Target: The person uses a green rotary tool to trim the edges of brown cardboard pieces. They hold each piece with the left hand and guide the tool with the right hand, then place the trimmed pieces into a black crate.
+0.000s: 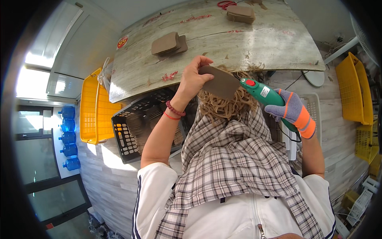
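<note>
Left hand (194, 75) with brown pad (219, 83), shavings (217, 105) below, table (137, 65) just beyond

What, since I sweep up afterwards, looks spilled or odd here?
Loose brown trimmings heap on the plaid apron and litter the table, looking spilled rather than contained. Oddly, only the right hand is gloved.
</note>
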Available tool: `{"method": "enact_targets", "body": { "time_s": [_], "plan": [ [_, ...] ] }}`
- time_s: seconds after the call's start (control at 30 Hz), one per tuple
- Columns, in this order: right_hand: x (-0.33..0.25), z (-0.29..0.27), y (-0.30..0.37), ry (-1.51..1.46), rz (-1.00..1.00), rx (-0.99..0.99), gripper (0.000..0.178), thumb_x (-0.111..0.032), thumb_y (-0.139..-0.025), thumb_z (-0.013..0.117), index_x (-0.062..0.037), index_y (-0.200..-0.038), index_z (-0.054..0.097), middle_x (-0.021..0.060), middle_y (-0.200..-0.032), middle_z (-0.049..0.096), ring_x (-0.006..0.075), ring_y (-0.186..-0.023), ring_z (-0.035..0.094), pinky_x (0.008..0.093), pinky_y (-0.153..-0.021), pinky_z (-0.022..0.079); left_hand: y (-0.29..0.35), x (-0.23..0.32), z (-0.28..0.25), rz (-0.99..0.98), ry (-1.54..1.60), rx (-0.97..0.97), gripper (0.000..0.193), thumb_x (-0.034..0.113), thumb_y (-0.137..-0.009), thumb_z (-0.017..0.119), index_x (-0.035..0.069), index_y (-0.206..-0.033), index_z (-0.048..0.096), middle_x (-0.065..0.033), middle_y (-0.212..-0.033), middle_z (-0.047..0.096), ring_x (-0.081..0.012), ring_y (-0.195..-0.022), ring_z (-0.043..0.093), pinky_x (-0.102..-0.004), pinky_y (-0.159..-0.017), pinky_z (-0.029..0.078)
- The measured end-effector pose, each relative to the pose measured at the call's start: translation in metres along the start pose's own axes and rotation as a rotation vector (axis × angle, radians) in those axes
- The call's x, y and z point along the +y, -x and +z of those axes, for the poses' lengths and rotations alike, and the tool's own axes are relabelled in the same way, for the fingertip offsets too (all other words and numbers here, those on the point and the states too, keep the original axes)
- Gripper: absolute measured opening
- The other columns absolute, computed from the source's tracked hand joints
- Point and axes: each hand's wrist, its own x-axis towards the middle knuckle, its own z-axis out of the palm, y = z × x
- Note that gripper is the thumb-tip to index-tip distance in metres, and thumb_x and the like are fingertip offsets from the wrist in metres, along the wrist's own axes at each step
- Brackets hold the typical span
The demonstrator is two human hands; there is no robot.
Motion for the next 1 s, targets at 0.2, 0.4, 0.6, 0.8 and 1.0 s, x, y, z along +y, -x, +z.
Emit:
{"method": "enact_targets", "body": {
  "time_s": [0.2, 0.4, 0.6, 0.8, 1.0],
  "plan": [
    [-0.007, 0.006, -0.002, 0.056, 0.001, -0.016, 0.046, -0.024, -0.075, 0.078, -0.0007, -0.11, 0.06, 0.0007, -0.071, 0.06, 0.005, -0.054, 0.052, 0.0208, -0.049, 0.044, 0.0, 0.011, 0.007, -0.081, 0.168, -0.05, 0.053, -0.011, -0.07, 0.067, 0.001, -0.118, 0.048, -0.0073, -0.09, 0.063, -0.0116, -0.08, 0.061, -0.0248, -0.074, 0.049],
    [-0.001, 0.012, -0.008, 0.1, -0.101, 0.031, 0.046, -0.031, -0.073, 0.08, -0.0001, -0.102, 0.062, 0.0024, -0.068, 0.06, 0.0059, -0.054, 0.052, 0.0232, -0.051, 0.043, 0.0, 0.011, 0.012, -0.121, 0.152, -0.151, 0.057, -0.011, -0.069, 0.068, 0.001, -0.121, 0.047, -0.0059, -0.085, 0.064, -0.011, -0.079, 0.061, -0.0241, -0.072, 0.048],
    [-0.008, 0.015, -0.015, 0.04, -0.091, -0.01, 0.045, -0.029, -0.074, 0.08, 0.0006, -0.102, 0.061, 0.0018, -0.069, 0.06, 0.0058, -0.056, 0.051, 0.0232, -0.052, 0.043, -0.004, 0.015, 0.019, -0.153, 0.086, -0.302, 0.065, -0.012, -0.069, 0.067, 0.003, -0.129, 0.044, -0.0037, -0.085, 0.063, -0.0103, -0.081, 0.06, -0.0231, -0.075, 0.047],
    [0.01, 0.018, -0.017, -0.155, -0.029, 0.08, 0.043, -0.022, -0.077, 0.077, 0.0024, -0.107, 0.059, 0.0022, -0.072, 0.061, 0.0068, -0.056, 0.054, 0.0216, -0.051, 0.044, 0.004, -0.027, 0.034, -0.215, 0.089, -0.247, 0.046, -0.008, -0.07, 0.068, 0.001, -0.114, 0.058, -0.0018, -0.086, 0.064, -0.0101, -0.08, 0.06, -0.0222, -0.075, 0.048],
    [0.036, 0.01, 0.006, -0.137, 0.044, 0.224, 0.041, -0.02, -0.079, 0.075, 0.0026, -0.108, 0.058, 0.0036, -0.074, 0.062, 0.0083, -0.057, 0.057, 0.0231, -0.049, 0.048, 0.055, 0.023, 0.042, 0.488, -0.559, -0.125, 0.021, -0.005, -0.069, 0.07, 0.006, -0.087, 0.07, -0.0046, -0.089, 0.069, -0.015, -0.095, 0.061, -0.0293, -0.084, 0.046]
  ]
}}
